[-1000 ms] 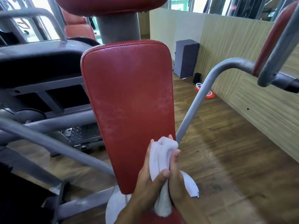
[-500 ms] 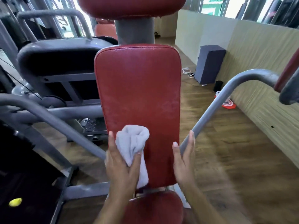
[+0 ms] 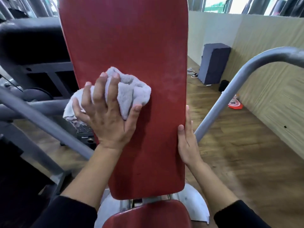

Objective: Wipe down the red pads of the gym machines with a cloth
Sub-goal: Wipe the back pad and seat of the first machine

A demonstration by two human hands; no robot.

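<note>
A tall red back pad (image 3: 131, 46) fills the middle of the head view, with dusty pale smears along its right side. My left hand (image 3: 108, 116) presses a bunched white cloth (image 3: 130, 91) against the pad's left half, fingers spread and curled over the cloth. My right hand (image 3: 186, 143) rests on the pad's right edge, thumb on the front face, fingers straight along the side. A red seat pad (image 3: 148, 214) shows at the bottom.
Grey machine arms run at the left (image 3: 32, 117) and right (image 3: 230, 89). A dark machine housing (image 3: 29, 46) stands behind on the left. A grey box (image 3: 213, 63), cables and a red-white object (image 3: 235, 104) lie on the wooden floor by the wall.
My left hand has carried the cloth up the pad and spread over it. My right hand has moved onto the pad's right edge. The view has come closer to the pad.
</note>
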